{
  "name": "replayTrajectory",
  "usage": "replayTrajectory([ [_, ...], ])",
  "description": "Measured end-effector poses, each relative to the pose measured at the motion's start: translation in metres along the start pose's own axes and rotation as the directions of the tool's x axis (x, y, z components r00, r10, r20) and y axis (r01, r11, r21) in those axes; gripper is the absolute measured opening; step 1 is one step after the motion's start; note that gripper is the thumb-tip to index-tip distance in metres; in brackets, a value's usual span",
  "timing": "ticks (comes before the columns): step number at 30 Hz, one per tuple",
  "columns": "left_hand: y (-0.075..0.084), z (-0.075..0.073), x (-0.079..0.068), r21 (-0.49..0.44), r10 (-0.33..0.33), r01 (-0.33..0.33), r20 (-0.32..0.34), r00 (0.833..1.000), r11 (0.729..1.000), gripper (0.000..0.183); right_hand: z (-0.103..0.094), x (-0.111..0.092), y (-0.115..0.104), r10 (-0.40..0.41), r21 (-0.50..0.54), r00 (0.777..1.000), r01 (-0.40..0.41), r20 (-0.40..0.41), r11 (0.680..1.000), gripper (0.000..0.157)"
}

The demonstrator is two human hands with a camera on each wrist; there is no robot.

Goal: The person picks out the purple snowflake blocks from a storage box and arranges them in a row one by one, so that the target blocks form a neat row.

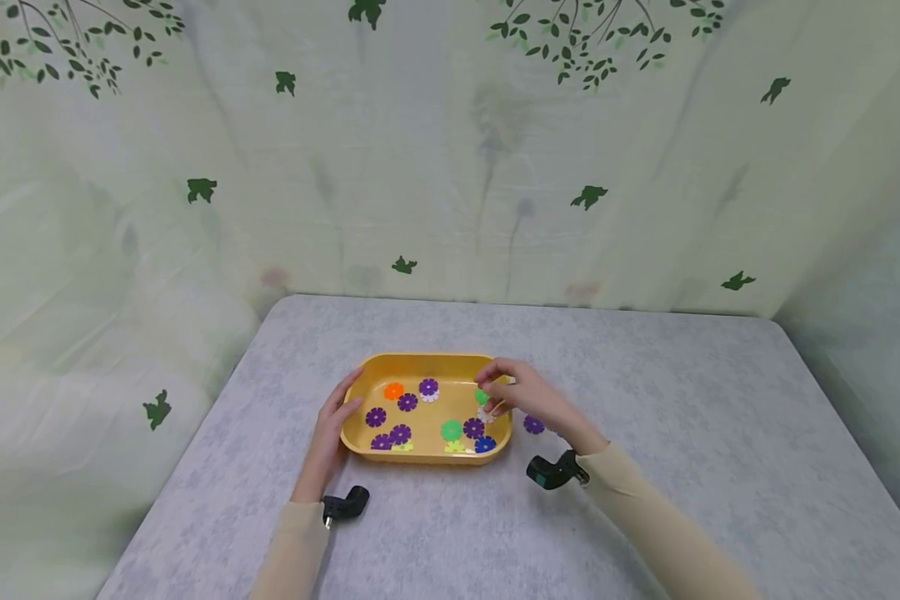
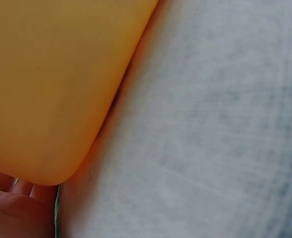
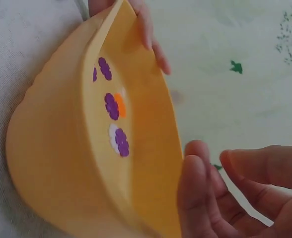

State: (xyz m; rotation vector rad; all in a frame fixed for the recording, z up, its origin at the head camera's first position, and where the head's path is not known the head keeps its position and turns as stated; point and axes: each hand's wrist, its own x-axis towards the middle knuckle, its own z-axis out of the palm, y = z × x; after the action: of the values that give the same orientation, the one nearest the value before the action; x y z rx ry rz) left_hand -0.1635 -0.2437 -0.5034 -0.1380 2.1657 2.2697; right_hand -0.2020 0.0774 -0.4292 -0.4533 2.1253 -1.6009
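Observation:
A yellow plastic tray [image 1: 420, 458] sits on the table with several flower-shaped discs scattered in it: purple [image 1: 376, 417], orange [image 1: 393, 391], green [image 1: 452, 430], yellow [image 1: 454, 447], blue [image 1: 485, 444] and white. My left hand [image 1: 333, 421] grips the tray's left end, thumb over the rim and fingers along the outer side. Over the tray's right end hovers my right hand [image 1: 525, 396], fingers loosely bent. In the right wrist view its thumb [image 3: 265, 163] and fingertips stand apart with nothing between them. Only the tray's outer wall [image 2: 46, 89] and part of the hand show in the left wrist view.
One purple flower disc [image 1: 534, 425] lies on the grey table [image 1: 645, 400] just right of the tray, near the right wrist. A pale cloth backdrop [image 1: 435, 167] with leaf prints rises behind the table and along its sides. Black wrist cameras [image 1: 345, 504] are worn on both wrists.

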Motion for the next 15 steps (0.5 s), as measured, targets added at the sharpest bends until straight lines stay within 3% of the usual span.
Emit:
replayTrajectory([
  [7, -0.001, 0.001, 0.001, -0.012, -0.002, 0.002, -0.001, 1.000, 1.000, 0.046, 0.018, 0.016, -0.009, 0.041, -0.116, 0.991, -0.026, 0.131, 0.993, 0.024],
  [15, -0.002, 0.000, 0.001, -0.001, 0.013, -0.013, -0.003, 1.000, 1.000, 0.046, 0.024, 0.032, -0.010, 0.167, -0.231, 0.957, -0.111, 0.238, 0.967, 0.022],
])
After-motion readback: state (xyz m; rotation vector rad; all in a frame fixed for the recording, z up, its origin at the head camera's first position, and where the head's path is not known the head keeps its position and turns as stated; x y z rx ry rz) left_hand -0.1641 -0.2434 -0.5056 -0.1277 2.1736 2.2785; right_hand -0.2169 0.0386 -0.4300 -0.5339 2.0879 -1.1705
